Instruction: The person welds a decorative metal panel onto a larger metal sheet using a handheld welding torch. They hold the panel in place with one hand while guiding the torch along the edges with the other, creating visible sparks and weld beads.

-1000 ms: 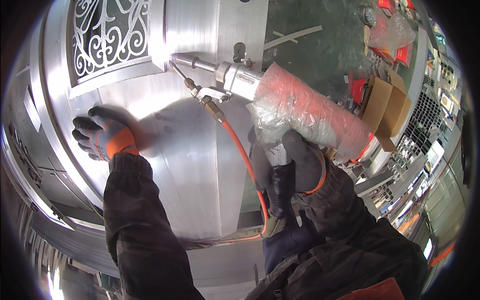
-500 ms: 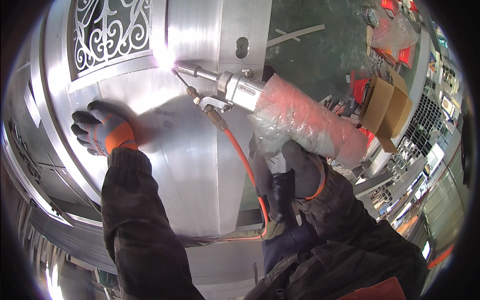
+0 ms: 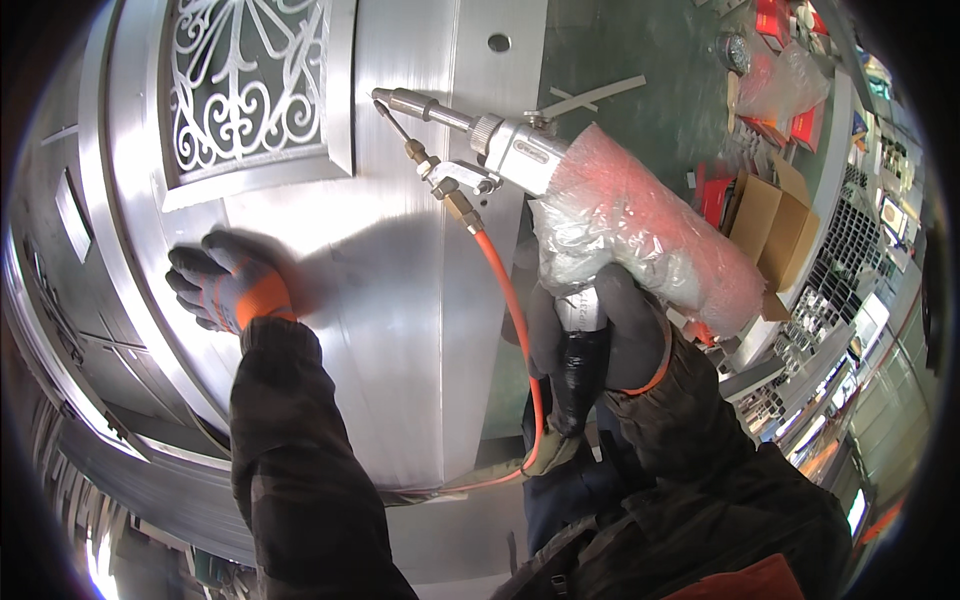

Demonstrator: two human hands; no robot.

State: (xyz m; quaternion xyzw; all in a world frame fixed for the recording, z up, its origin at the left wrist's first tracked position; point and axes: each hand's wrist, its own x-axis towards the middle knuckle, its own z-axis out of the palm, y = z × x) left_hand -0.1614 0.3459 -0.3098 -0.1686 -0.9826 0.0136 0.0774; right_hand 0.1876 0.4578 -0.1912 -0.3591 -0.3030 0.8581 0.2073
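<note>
My right hand (image 3: 640,330), in a dark grey glove, is wrapped round the grip of a handheld welding gun (image 3: 520,155). Clear plastic film covers the gun's thick reddish body. Its nozzle points up-left over a brushed metal door panel (image 3: 380,330), close to the lower right corner of a framed scrollwork grille (image 3: 240,110); whether the tip touches is unclear. An orange wire-feed hose (image 3: 510,290) runs from beside the nozzle down past the grip. My left hand (image 3: 235,280), in a grey and orange glove, lies flat on the panel below the grille, fingers stretched out, holding nothing.
Right of the panel, a green surface (image 3: 640,50) bears crossed thin metal strips (image 3: 600,95). Beyond lie an open cardboard box (image 3: 765,225), red boxes and crumpled clear plastic (image 3: 790,75). A raised metal frame edge (image 3: 110,180) runs along the panel's left.
The bright weld glare at the nozzle has gone out. My right hand has shifted the gun away from the grille's corner, to the right on the panel. The left hand stays flat on the panel.
</note>
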